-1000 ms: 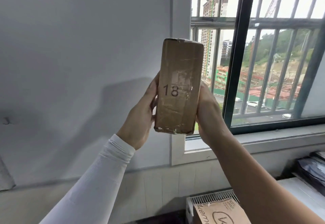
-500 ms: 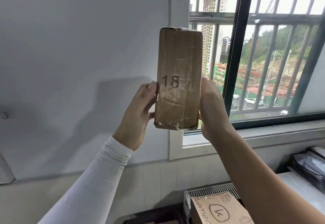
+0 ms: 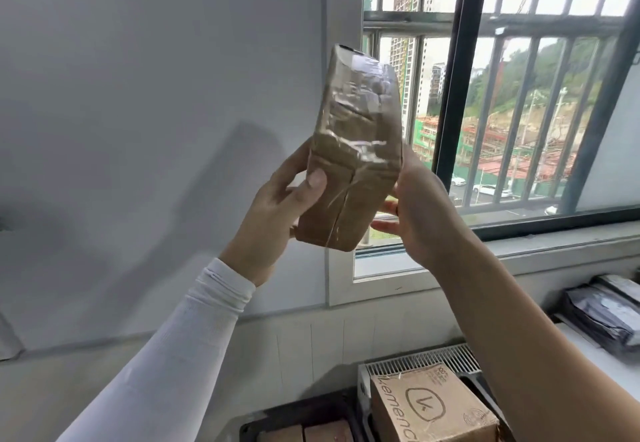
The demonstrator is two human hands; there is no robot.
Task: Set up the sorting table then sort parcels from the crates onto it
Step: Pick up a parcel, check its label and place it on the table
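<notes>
A brown cardboard parcel (image 3: 356,150) wrapped in clear tape is held up in front of the wall and window, tilted with its top leaning right. My left hand (image 3: 277,213) grips its lower left edge, thumb across the front. My right hand (image 3: 415,213) is at its lower right side, fingers spread and reaching behind it. The face turned to me shows tape and a seam, no number. Below, a white crate (image 3: 426,358) holds a brown box with a printed logo (image 3: 433,407), and a black crate (image 3: 256,422) holds brown parcels (image 3: 325,433).
A white table surface (image 3: 595,348) at the lower right carries dark plastic mail bags (image 3: 602,310). A barred window (image 3: 502,95) with a sill fills the upper right. A plain grey wall (image 3: 156,112) is on the left.
The parcel has been turned and tilted: the face with "18" no longer shows and a taped seam side faces me. My right fingers have opened out behind it. The view has dropped slightly.
</notes>
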